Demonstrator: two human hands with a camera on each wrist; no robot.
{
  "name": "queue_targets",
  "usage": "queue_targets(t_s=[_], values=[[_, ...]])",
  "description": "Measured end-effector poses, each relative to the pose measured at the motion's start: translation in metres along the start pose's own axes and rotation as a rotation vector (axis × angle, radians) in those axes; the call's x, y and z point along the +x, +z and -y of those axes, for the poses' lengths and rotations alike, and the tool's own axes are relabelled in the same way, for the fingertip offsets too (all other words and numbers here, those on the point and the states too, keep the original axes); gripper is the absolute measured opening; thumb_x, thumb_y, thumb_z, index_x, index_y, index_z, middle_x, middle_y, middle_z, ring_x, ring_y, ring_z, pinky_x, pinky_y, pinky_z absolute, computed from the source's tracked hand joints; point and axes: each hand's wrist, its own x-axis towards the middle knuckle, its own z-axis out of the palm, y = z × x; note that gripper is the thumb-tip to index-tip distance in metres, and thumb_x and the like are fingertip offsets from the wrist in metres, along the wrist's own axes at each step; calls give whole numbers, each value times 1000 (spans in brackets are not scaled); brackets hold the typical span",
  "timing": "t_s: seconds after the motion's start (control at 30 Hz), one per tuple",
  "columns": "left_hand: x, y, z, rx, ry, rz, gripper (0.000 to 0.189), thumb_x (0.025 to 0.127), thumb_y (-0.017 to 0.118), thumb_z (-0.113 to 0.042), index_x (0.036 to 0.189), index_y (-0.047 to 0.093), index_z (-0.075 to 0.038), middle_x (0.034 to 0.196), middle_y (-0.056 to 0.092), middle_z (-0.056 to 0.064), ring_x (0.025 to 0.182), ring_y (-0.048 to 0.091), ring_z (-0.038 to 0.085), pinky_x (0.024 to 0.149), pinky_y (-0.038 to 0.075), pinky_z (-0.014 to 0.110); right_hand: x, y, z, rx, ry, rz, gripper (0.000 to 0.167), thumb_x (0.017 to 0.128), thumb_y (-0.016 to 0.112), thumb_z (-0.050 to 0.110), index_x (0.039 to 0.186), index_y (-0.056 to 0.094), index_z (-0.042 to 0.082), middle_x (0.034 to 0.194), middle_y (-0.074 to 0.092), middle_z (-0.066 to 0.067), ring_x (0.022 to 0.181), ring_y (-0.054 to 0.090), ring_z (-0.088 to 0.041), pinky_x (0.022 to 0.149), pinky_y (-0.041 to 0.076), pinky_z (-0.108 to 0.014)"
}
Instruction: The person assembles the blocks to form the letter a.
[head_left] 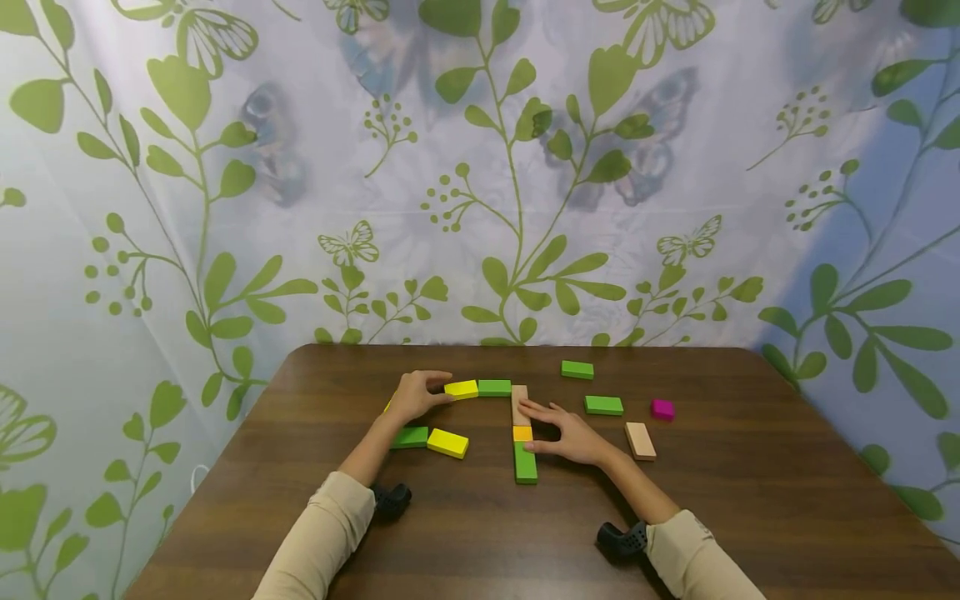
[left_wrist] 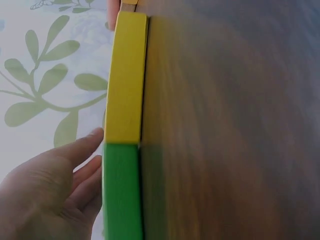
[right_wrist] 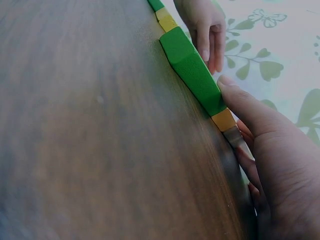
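Observation:
Toy blocks lie in a partial outline on the table. My left hand (head_left: 418,396) is at its upper left corner, thumb tip right at the left end of a yellow block (head_left: 461,390), fingers extended. Against that block lies a green block (head_left: 495,388), which meets a plain wooden block (head_left: 520,406). An orange block (head_left: 522,433) and another green block (head_left: 526,463) continue downward. My right hand (head_left: 570,435) touches this column from the right, fingertips at the wooden block, thumb at the green one (right_wrist: 195,75). A lower green block (head_left: 410,437) and yellow block (head_left: 448,443) lie below my left hand.
Right of my right hand lie two loose green blocks (head_left: 577,370), a magenta block (head_left: 663,409) and a plain wooden block (head_left: 640,441). A patterned curtain (head_left: 405,217) hangs behind the brown table (head_left: 465,542). Black devices (head_left: 622,540) are worn at both wrists.

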Motion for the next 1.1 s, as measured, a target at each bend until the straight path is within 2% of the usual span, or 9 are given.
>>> queue_targets(t_s=[0.2,0.33,0.43,0.53,0.7,0.8,0.9,1.0,1.1], values=[[-9,-23,9,-6,10,-24,44,83,71,-21,121,61,-3,119,60,14,107,57,32,85,47,46,1,0,-1,2,-7,0,71,84,65,43,143,36,16,148,29,-1,132,30,-26,108,11,-53],[-20,-41,19,6,-10,-30,47,83,70,-25,124,59,-3,122,58,15,109,55,35,86,46,48,3,0,-1,9,2,1,71,84,65,43,143,36,17,148,28,-1,132,30,-26,108,10,-52],[-29,-51,27,31,-35,-7,53,82,70,-29,127,56,-3,123,57,15,110,54,35,87,45,48,3,-1,-2,8,-1,3,71,84,64,44,144,36,16,148,28,-1,132,31,-26,108,10,-52],[-37,-58,35,66,-43,49,61,81,72,-32,130,52,-3,127,54,17,115,49,37,90,42,50,2,-1,-2,10,-3,2,71,84,64,43,143,36,16,148,28,-1,131,32,-26,108,10,-52],[-46,-64,38,64,-35,166,68,80,74,-28,136,46,-3,135,45,21,122,41,43,94,37,53,1,-1,-2,8,2,4,72,84,64,44,144,36,16,148,28,-1,132,31,-26,108,10,-52],[-48,-64,39,56,-36,204,67,80,73,-27,137,45,-4,136,43,22,122,40,42,96,37,52,0,-1,-1,10,9,6,72,84,65,44,143,36,16,148,28,-1,132,29,-28,108,10,-52],[-47,-64,40,65,-34,214,66,80,73,-27,136,46,-3,134,45,22,122,42,40,95,38,50,0,-2,-1,11,8,6,72,84,65,44,143,36,15,148,28,-3,132,29,-29,108,11,-53],[-46,-62,40,62,-18,191,64,80,73,-27,133,48,-2,131,48,21,119,46,38,93,41,47,1,-1,0,4,0,3,72,84,64,43,143,36,15,148,28,-3,132,31,-27,108,11,-53],[-43,-60,32,20,19,172,63,80,73,-25,132,49,0,131,49,20,118,48,35,92,42,45,1,-1,0,-3,-9,1,71,84,65,43,143,37,14,148,29,-3,131,33,-26,108,11,-52]])
